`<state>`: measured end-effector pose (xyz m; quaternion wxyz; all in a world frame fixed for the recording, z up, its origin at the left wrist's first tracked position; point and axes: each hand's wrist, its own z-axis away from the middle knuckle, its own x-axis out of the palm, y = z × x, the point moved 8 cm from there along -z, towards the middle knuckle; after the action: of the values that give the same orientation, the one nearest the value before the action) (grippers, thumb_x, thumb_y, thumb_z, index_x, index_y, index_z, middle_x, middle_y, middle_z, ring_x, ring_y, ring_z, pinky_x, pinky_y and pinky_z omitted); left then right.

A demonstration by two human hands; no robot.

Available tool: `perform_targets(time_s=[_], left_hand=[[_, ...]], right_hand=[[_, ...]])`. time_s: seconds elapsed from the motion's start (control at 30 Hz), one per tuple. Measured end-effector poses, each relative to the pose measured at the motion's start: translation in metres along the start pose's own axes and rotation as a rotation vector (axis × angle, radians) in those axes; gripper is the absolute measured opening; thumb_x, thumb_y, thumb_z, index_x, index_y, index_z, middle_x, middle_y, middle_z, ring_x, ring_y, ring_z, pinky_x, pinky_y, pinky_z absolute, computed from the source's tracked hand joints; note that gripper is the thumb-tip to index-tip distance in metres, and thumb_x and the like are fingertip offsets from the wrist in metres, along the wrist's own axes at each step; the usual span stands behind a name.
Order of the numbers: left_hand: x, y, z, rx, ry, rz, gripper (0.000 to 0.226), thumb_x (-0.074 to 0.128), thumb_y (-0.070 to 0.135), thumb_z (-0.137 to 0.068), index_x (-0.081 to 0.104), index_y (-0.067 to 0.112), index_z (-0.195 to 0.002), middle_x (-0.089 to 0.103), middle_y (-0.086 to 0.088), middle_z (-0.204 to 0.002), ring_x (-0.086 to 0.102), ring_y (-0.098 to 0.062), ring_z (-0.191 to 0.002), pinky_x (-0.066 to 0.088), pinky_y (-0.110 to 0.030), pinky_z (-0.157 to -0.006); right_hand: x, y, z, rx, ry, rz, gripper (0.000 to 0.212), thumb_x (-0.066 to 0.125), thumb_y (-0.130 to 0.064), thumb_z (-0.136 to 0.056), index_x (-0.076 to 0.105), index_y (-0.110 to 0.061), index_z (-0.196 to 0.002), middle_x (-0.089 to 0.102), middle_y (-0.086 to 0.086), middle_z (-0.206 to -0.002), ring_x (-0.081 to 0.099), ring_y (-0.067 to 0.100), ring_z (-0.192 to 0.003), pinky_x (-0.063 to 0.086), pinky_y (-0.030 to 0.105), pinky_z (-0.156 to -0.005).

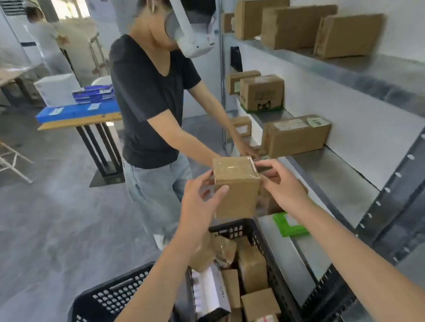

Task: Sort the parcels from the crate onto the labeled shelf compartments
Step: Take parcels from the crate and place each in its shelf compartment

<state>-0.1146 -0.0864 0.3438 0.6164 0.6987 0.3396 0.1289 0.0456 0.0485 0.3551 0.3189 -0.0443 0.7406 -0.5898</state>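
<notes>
Far left: a wooden-topped table on black legs (80,121) carries flat blue boxes (76,110).

Near floor, left: a black perforated plastic crate (110,300). Its inside is hidden behind a forearm.

Just beside it, a second black perforated crate (238,229) holds a jumble of brown cardboard parcels (252,266) and one white carton (211,290).

Above this crate, a small brown cardboard box with clear tape across its top (237,187) is held upright in the air. The left hand (199,201) grips its left side, thumb on the near face and fingers curled round. The right hand (284,185) pinches the top right edge.

A person in a black T-shirt (148,97) stands behind, reaching toward the shelving.

Right: a grey metal shelf rack (337,174) bears brown boxes (297,134) on its upper levels. A green label (290,223) lies on the lowest visible level.
</notes>
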Motion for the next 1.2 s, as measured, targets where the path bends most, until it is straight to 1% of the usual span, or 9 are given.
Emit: perform_targets(time_s=[0.13, 0.23, 0.4, 0.47, 0.6, 0.67, 0.77, 0.9, 1.2], left_hand=[[-0.005, 0.033, -0.008, 0.081, 0.016, 0.034, 0.048, 0.063, 0.04, -0.092, 0.053, 0.032, -0.138, 0.049, 0.007, -0.132, 0.047, 0.0, -0.124, 0.041, -0.032, -0.11], [-0.005, 0.046, -0.006, 0.079, -0.008, 0.03, 0.044, 0.061, 0.035, -0.095, 0.051, 0.031, -0.138, 0.049, 0.016, -0.126, 0.049, -0.003, -0.121, 0.041, -0.029, -0.106], [-0.003, 0.041, -0.008, 0.028, -0.103, 0.027, 0.049, 0.064, 0.023, -0.095, 0.047, 0.023, -0.141, 0.053, 0.006, -0.137, 0.05, -0.015, -0.128, 0.041, -0.044, -0.112], [-0.006, 0.043, -0.007, 0.035, -0.095, 0.066, 0.048, 0.064, 0.02, -0.095, 0.048, 0.022, -0.14, 0.057, 0.006, -0.135, 0.053, -0.014, -0.126, 0.042, -0.042, -0.11], [-0.018, 0.052, -0.002, 0.051, 0.015, 0.191, 0.041, 0.062, 0.013, -0.096, 0.048, 0.022, -0.134, 0.057, 0.017, -0.124, 0.056, 0.014, -0.107, 0.047, -0.01, -0.09], [-0.026, 0.052, 0.0, 0.073, 0.087, 0.224, 0.042, 0.062, 0.011, -0.095, 0.048, 0.023, -0.133, 0.056, 0.019, -0.121, 0.057, 0.018, -0.103, 0.046, -0.004, -0.083], [-0.036, 0.048, 0.002, 0.073, 0.167, 0.235, 0.039, 0.064, 0.011, -0.094, 0.052, 0.025, -0.128, 0.057, 0.018, -0.123, 0.06, 0.009, -0.106, 0.049, -0.008, -0.084], [-0.039, 0.04, 0.004, 0.045, 0.188, 0.272, 0.022, 0.062, 0.006, -0.095, 0.063, 0.014, -0.115, 0.067, 0.003, -0.118, 0.064, -0.006, -0.111, 0.054, -0.024, -0.091], [-0.023, 0.057, 0.019, 0.081, 0.058, 0.279, 0.034, 0.049, 0.024, -0.102, 0.057, 0.022, -0.135, 0.068, 0.014, -0.116, 0.066, 0.003, -0.101, 0.054, -0.015, -0.073]], right_hand=[[-0.007, -0.006, -0.001, -0.031, 0.031, -0.068, 0.037, 0.063, -0.029, -0.097, 0.054, -0.021, -0.131, 0.056, -0.002, -0.125, 0.055, 0.008, -0.113, 0.045, 0.012, -0.08], [-0.001, -0.005, 0.002, 0.021, -0.024, -0.158, 0.048, 0.058, -0.043, -0.096, 0.05, -0.024, -0.138, 0.053, -0.005, -0.134, 0.053, 0.005, -0.121, 0.046, 0.015, -0.086], [0.002, -0.021, 0.012, 0.029, -0.112, -0.262, 0.029, 0.044, -0.043, -0.102, 0.061, -0.027, -0.12, 0.067, -0.017, -0.107, 0.063, -0.015, -0.09, 0.045, 0.002, -0.066], [0.003, -0.027, 0.015, 0.021, -0.125, -0.299, 0.028, 0.046, -0.042, -0.101, 0.064, -0.026, -0.114, 0.072, -0.011, -0.105, 0.069, -0.004, -0.091, 0.05, 0.008, -0.068], [0.004, -0.035, 0.018, -0.02, -0.128, -0.324, 0.021, 0.051, -0.036, -0.101, 0.066, -0.027, -0.112, 0.075, -0.012, -0.096, 0.071, 0.003, -0.087, 0.055, 0.016, -0.068], [0.006, -0.04, 0.019, -0.044, -0.125, -0.327, 0.018, 0.055, -0.032, -0.1, 0.066, -0.027, -0.113, 0.076, -0.012, -0.097, 0.072, 0.007, -0.091, 0.057, 0.02, -0.069], [0.01, -0.045, 0.02, -0.056, -0.112, -0.307, 0.023, 0.063, -0.035, -0.095, 0.065, -0.027, -0.116, 0.075, -0.004, -0.105, 0.072, 0.018, -0.099, 0.061, 0.032, -0.077], [0.011, -0.046, 0.026, -0.074, -0.091, -0.241, 0.035, 0.072, -0.056, -0.08, 0.064, -0.037, -0.108, 0.073, -0.005, -0.109, 0.069, 0.016, -0.104, 0.057, 0.05, -0.09], [0.008, -0.054, 0.034, -0.119, 0.003, -0.234, 0.046, 0.073, -0.056, -0.074, 0.059, -0.03, -0.109, 0.069, -0.008, -0.111, 0.066, 0.01, -0.107, 0.056, 0.045, -0.092]])
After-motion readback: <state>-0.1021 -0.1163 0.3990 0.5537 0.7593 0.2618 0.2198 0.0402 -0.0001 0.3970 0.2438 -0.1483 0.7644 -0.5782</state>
